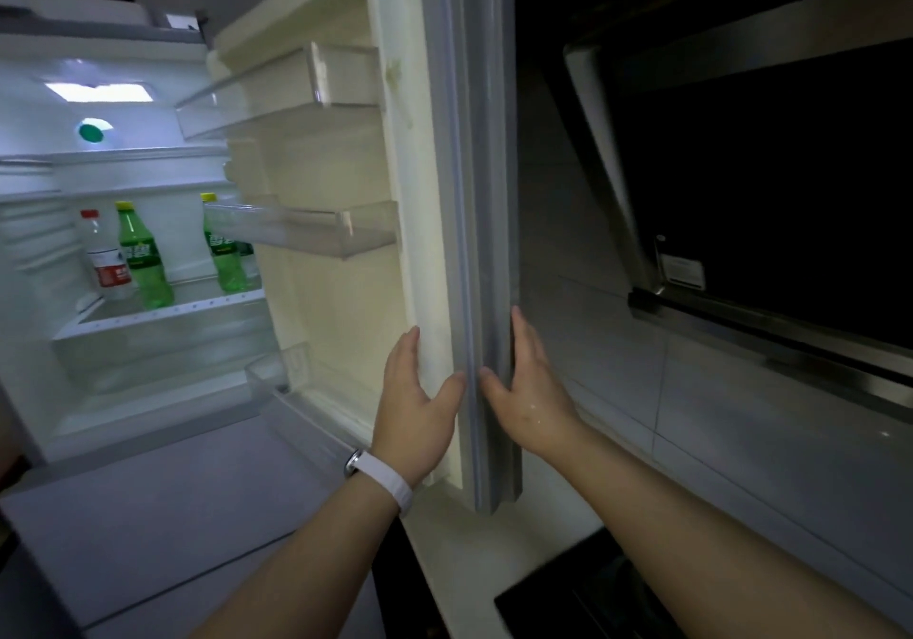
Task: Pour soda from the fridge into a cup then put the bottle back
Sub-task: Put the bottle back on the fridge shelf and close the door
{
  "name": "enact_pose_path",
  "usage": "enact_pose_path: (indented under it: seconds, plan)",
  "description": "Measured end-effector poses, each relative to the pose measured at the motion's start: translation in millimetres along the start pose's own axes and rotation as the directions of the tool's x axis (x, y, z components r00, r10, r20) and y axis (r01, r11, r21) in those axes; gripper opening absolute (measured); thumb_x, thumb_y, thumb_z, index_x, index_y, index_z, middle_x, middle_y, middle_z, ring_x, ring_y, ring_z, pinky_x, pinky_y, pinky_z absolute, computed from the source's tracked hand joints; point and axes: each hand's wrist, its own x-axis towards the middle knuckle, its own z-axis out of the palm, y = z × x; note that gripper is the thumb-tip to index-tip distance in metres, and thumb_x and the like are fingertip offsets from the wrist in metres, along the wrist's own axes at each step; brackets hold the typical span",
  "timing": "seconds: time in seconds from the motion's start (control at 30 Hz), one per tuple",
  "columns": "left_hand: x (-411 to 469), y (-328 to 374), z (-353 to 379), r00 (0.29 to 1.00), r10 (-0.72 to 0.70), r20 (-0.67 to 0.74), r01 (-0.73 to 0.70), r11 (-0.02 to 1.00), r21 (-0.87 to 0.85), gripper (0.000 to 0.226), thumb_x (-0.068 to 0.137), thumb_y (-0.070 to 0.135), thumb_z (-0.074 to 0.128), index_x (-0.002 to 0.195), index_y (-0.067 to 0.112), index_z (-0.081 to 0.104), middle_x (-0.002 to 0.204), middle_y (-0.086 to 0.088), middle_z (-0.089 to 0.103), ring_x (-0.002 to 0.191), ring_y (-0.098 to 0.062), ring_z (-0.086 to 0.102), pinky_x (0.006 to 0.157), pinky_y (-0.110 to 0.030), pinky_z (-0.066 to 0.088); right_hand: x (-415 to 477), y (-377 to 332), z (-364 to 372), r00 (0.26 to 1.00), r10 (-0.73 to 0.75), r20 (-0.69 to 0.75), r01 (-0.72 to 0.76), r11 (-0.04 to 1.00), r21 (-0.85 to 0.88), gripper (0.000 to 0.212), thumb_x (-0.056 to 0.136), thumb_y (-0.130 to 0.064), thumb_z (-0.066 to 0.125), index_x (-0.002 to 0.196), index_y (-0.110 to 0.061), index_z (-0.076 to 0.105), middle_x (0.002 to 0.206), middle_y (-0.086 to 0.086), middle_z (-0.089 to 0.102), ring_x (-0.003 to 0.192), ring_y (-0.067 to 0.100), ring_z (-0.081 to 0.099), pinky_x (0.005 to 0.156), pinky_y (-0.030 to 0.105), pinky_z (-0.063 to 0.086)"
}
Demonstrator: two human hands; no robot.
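Reached forward with both bare forearms, a white wristband point(380, 480) on the left one. Passed over a pale countertop point(469, 549) and the corner of a black glass cooktop point(593, 594) low on the right.

Laid the left hand point(415, 406) flat, fingers straight and together, on the cream inner lining of the tall, open, grey-edged fridge door point(474, 194), thumb angled toward the seal. Set the right hand point(528, 391) on the door's outer side, fingers straight, thumb touching the grey edge. Curled neither hand round anything; kept the door edge between the two open palms.

Saw three clear plastic door bins higher up and to the left: a lower bin point(276, 386), a middle bin point(316, 231) and an upper bin point(296, 90).

Found, deeper inside on a lit glass shelf point(163, 312), two green plastic soda bottles with yellow caps, both upright: the left bottle point(143, 263) in plain view, the right bottle point(225, 263) partly behind the middle bin. Noted just beside the left one a clear bottle with a red cap and red label point(103, 258).

Made out a round green knob point(91, 133) and a bright ceiling light point(99, 91) at the back, and a dark steel-rimmed range hood point(766, 194) off to the right.
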Motion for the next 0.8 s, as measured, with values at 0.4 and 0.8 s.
enact_pose_path:
  seconds: [0.4, 0.8]
  plan:
    - [-17, -14, -14, 0.999, -0.005, -0.041, 0.007, 0.998, 0.061, 0.075, 0.090, 0.028, 0.063, 0.152, 0.022, 0.022, 0.155, 0.008, 0.029, 0.141, -0.008, 0.029, 0.117, -0.043, 0.028, -13, 10, 21, 0.996, -0.086, -0.005, 0.086, 0.996, 0.012, 0.083, 0.098, -0.033, 0.051, 0.153, -0.037, -0.013, 0.161, -0.020, -0.006, 0.146, 0.004, 0.003, 0.118, 0.031, 0.015]
    - [-51, -26, -80, 0.982, -0.019, -0.189, 0.045, 0.990, 0.134, 0.073, 0.090, 0.033, 0.063, 0.150, 0.023, 0.023, 0.155, 0.006, 0.028, 0.142, -0.009, 0.027, 0.116, -0.046, 0.028, -54, -14, 74, 0.903, -0.420, 0.086, 0.427, 0.901, -0.076, 0.088, 0.095, -0.039, 0.047, 0.143, -0.049, -0.027, 0.154, -0.025, -0.030, 0.142, -0.009, -0.016, 0.117, 0.027, 0.009]
